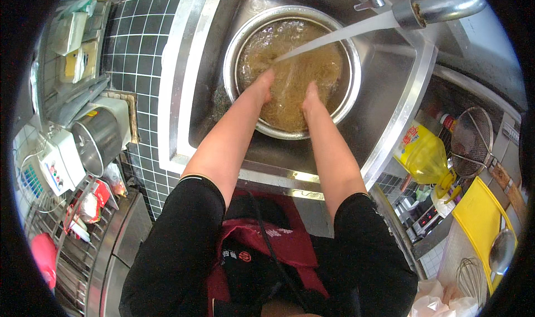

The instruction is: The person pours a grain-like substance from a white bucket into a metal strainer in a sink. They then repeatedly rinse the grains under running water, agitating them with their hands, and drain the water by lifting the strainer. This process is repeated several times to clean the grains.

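Note:
A round metal basin (356,72) stands in a stainless steel sink (386,76), full of cloudy brownish water. Both my hands reach into it; my left hand (266,85) is at the left of the water and my right hand (311,97) at the right, with the fingers under the surface. Whether they hold anything is hidden by the water. From a metal faucet (411,14) at the upper right, a stream of water (338,35) runs into the basin near my left hand. What lies at the basin's bottom cannot be made out.
Right of the sink are a yellow oil bottle (426,154), a mesh strainer (472,137), a yellow cutting board (480,221), a metal ladle (503,250) and a whisk (470,277). At the left, a steel pot (98,141) and a wire rack (75,258) with packages stand beyond the tiled floor.

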`<state>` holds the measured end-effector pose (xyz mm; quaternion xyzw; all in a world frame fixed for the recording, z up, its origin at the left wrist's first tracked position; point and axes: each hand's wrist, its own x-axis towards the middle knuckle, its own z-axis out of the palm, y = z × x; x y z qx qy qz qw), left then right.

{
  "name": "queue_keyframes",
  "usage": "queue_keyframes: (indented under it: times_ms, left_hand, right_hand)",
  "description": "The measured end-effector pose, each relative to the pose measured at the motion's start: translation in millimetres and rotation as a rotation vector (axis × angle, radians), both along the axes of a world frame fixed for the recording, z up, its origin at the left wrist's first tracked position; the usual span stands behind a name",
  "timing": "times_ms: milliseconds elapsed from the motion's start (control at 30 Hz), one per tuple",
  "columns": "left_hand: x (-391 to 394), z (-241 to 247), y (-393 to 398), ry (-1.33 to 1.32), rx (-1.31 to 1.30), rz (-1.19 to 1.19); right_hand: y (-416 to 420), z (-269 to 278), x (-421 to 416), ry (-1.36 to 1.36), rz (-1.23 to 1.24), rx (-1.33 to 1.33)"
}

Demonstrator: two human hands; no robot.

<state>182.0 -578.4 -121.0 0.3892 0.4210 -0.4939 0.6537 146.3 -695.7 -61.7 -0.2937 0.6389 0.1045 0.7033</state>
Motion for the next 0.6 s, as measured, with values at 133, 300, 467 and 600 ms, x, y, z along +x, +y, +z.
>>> queue_keyframes:
  times_ms: [133,300,467,600]
  left_hand:
    - [17.6,-2.4,-2.2,-0.066,-0.005,-0.095]
    - [48.6,60.3,2.2,-0.778,0.390,-0.433]
    - [48.2,104.2,25.2,-1.049,0.806,-0.810]
    - [30.6,93.6,47.9,-1.028,0.729,-0.816]
  right_hand:
    - [9.4,-18.0,0.2,-0.270,-0.002,0.151]
    - [-9.5,25.6,28.5,-0.573,0.517,-0.291]
    - [-59.3,58.9,23.5,-0.423,0.622,-0.600]
    - [-98.1,-13.3,-39.2,-0.165,0.717,-0.802]
